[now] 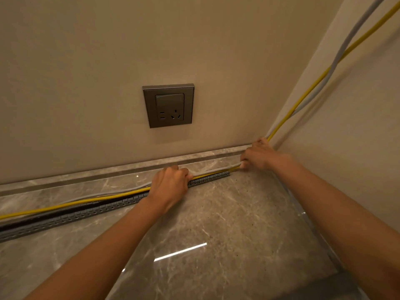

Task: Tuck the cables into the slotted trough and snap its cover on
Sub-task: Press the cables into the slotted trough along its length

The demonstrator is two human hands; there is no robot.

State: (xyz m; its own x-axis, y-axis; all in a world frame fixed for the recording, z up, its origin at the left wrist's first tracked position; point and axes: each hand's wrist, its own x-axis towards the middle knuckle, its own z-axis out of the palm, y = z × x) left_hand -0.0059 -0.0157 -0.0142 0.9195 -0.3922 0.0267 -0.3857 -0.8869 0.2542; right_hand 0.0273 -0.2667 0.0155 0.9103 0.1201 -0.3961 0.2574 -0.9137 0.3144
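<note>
Both hands grip the cables: left hand point(171, 185) at the slotted trough point(104, 210), right hand point(257, 155) beyond its end; yellow cable point(65, 205) and grey cable point(216, 169) look springy, best pressed in close together.

Beige walls point(86, 61) meet in a corner at the right. A grey socket point(168, 105) sits on the back wall above a marble skirting point(75, 178). The glossy marble floor point(205, 213) reflects a strip of light point(180, 252).
</note>
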